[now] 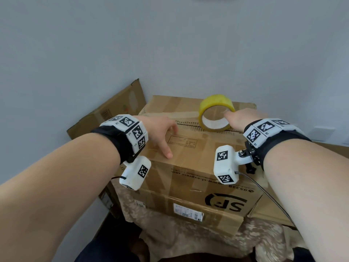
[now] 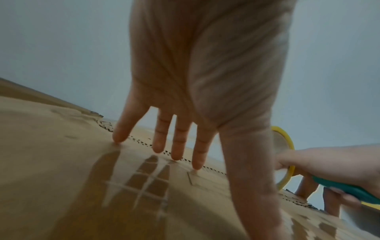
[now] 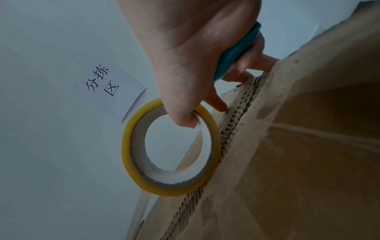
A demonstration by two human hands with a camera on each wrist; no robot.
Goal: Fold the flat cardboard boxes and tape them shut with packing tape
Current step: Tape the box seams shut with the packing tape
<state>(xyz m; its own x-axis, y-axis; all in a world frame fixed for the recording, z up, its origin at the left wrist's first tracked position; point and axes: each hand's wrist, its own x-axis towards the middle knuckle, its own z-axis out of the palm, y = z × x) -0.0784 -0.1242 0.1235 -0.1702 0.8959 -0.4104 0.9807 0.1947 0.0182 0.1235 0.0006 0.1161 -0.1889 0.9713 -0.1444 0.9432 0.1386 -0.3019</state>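
Fingers spread, our left hand [image 1: 162, 129] flattens the stiff brown cardboard box [image 1: 190, 148]; our right hand [image 1: 238, 119] grips the light yellow packing-tape roll [image 1: 215, 114] by its rim.

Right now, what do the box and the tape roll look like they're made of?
Box: brown corrugated cardboard, matt; fluting shows along the flap edges at the seam. Tape roll: glossy, yellowish see-through film, likely plastic, on a pale core that looks like card.

The teal tool [image 3: 236, 53] is mostly hidden inside the right hand [image 3: 185, 56].
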